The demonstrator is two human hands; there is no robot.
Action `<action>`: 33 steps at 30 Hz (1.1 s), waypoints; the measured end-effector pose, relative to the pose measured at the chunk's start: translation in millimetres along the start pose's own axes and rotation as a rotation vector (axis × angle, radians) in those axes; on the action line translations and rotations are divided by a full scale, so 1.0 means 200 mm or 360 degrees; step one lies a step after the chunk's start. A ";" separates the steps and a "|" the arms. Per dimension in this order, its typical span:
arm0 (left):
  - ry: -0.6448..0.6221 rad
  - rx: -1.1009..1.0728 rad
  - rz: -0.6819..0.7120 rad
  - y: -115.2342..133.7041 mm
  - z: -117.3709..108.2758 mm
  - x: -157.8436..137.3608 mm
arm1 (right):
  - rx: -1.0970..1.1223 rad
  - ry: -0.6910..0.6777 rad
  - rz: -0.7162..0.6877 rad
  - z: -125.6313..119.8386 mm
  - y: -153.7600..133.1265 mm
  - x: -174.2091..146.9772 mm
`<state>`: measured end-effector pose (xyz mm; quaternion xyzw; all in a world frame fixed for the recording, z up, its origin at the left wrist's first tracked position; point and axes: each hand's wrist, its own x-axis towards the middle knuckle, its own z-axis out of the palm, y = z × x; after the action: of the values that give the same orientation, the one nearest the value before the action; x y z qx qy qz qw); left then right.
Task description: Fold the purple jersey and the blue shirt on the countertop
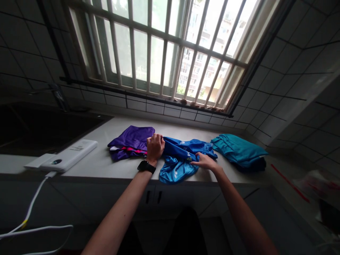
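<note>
A blue garment [176, 148] with small white and yellow print and a gathered edge at its right lies on the counter, partly folded over. Its lighter blue part hangs toward the counter's front edge. My left hand [156, 146], with a black watch on the wrist, is closed around the garment's left end. At the garment's right front, my right hand [205, 162] pinches the cloth between thumb and fingers. A folded purple garment [132, 138] with pink and white bands lies just left of my left hand. Folded teal clothing [239, 148] rests to the right, over a darker piece.
A white power bank [70, 156] with a white cable [35, 202] lies on the counter [106, 166] at the left. Behind it are a dark sink [47, 124] and a faucet [58, 96]. A barred window [164, 53] rises behind; cabinet doors are below.
</note>
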<state>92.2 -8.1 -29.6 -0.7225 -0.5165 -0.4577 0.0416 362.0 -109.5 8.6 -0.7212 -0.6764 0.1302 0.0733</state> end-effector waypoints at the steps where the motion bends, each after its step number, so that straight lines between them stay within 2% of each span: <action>1: 0.0036 -0.0007 -0.0038 0.00 0.00 0.00 | -0.0027 -0.0045 0.0000 0.02 -0.02 0.00; 3: 0.0066 -0.0020 -0.0094 -0.01 0.00 0.00 | -0.0065 -0.0026 -0.0008 0.04 -0.04 0.00; 4: 0.0068 -0.0023 -0.0111 -0.01 0.00 0.00 | -0.0063 0.0058 0.0004 0.04 -0.05 0.01; 5: 0.0070 -0.0023 -0.0123 -0.01 0.00 0.01 | -0.0034 0.0211 0.0038 0.04 -0.05 0.02; 8: 0.0076 -0.0021 -0.0121 -0.01 0.01 0.01 | 0.0216 0.0901 0.0177 0.01 -0.03 0.06; 9: 0.0066 -0.0023 -0.0112 -0.01 0.01 0.01 | 0.0313 0.1063 0.0196 0.00 -0.02 0.08; 11: 0.0019 -0.0030 -0.0094 -0.01 0.01 0.01 | 0.0435 0.1124 0.0138 -0.02 0.00 0.11; 15: -0.0203 -0.0090 0.0025 0.02 -0.01 0.00 | 0.0383 0.0855 -0.0256 -0.01 0.02 0.08; 18: -0.0491 -0.0197 0.0301 0.03 -0.02 -0.01 | 0.0264 0.0354 -0.0641 0.02 0.01 0.02; 20: -0.0630 -0.0244 0.0443 0.03 -0.02 -0.02 | 0.0153 0.0038 -0.0802 0.05 -0.01 -0.02; 23: -0.0733 -0.0241 0.0449 0.01 0.00 -0.02 | 0.0027 -0.0073 -0.0831 0.06 -0.06 -0.06; 25: -0.0745 -0.0214 0.0400 -0.01 0.02 -0.02 | 0.0035 -0.0248 -0.0817 0.02 -0.08 -0.09; 28: -0.0693 -0.0128 0.0342 -0.02 0.02 -0.01 | 0.0294 -0.0666 -0.0869 -0.13 -0.10 -0.14; 29: -0.0656 -0.0088 0.0313 -0.02 0.02 -0.01 | 0.0473 -0.0669 -0.0878 -0.19 -0.10 -0.15; 30: -0.0607 -0.0049 0.0272 -0.01 0.02 -0.01 | 0.0680 -0.0537 -0.0863 -0.25 -0.10 -0.15; 31: -0.0546 -0.0014 0.0221 -0.01 0.01 -0.01 | 0.0890 -0.0274 -0.0814 -0.31 -0.10 -0.15; 33: -0.0401 0.0035 0.0092 0.01 0.00 0.00 | 0.1226 0.0501 -0.0607 -0.40 -0.09 -0.12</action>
<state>93.3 -8.8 -29.1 -0.7883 -0.5018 -0.3561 -0.0026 366.9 -126.7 92.6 -0.5150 -0.6800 0.2454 0.4605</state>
